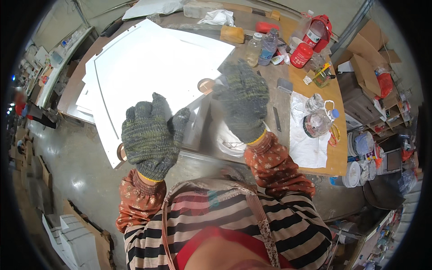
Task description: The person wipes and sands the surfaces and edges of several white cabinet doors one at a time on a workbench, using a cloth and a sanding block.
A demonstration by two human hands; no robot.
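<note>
Panels (157, 67) lie piled on the table (283, 101); left hand (153, 139) spreads its fingers over their near edge, right hand (243, 99) is blurred, grip unclear. Arranging seems underway; next move probably needs steady support.

The head view comes from the left of two fisheye cameras worn by the person, upright, facing steeply down and a little forward; the striped top (288, 216) looms closest at 6 o'clock, the left hand (150, 140) and right hand (245, 101) sit near mid-view, the surface (281, 101) stretches toward 12 o'clock, and cartons (366, 74) stand farther off at 2 o'clock
</note>
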